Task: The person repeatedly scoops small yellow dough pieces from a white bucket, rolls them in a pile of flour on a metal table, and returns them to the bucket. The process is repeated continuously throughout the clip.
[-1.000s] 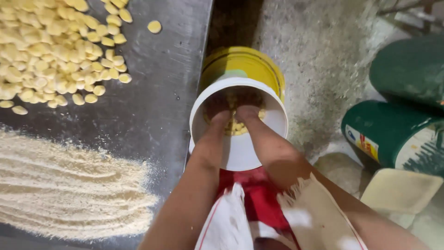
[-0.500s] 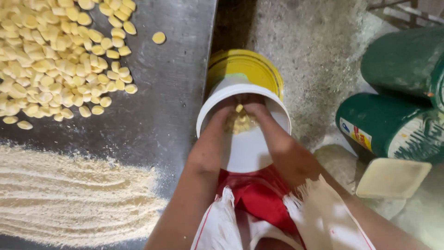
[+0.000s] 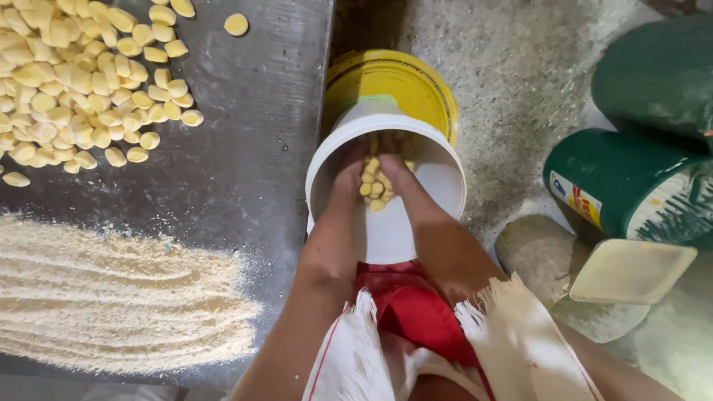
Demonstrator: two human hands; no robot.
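Cupping dough pieces, both hands, white bucket

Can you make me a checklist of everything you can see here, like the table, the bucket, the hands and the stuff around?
Surface: dark metal table, scuffed, dusted with crumbs.
Job's things: white bucket standing inside a yellow bucket on the floor; small yellow dough pieces scooped up inside it.
Clutter: big pile of yellow pieces on the table's far side; a spread of pale crumbs nearer.
Hands: left hand and right hand are both in the white bucket, cupped together around the pieces.
Cables: nothing seen.
Surroundings: grey concrete floor; green drums lying at right; a pale square lid; red and white cloth at the person's lap.
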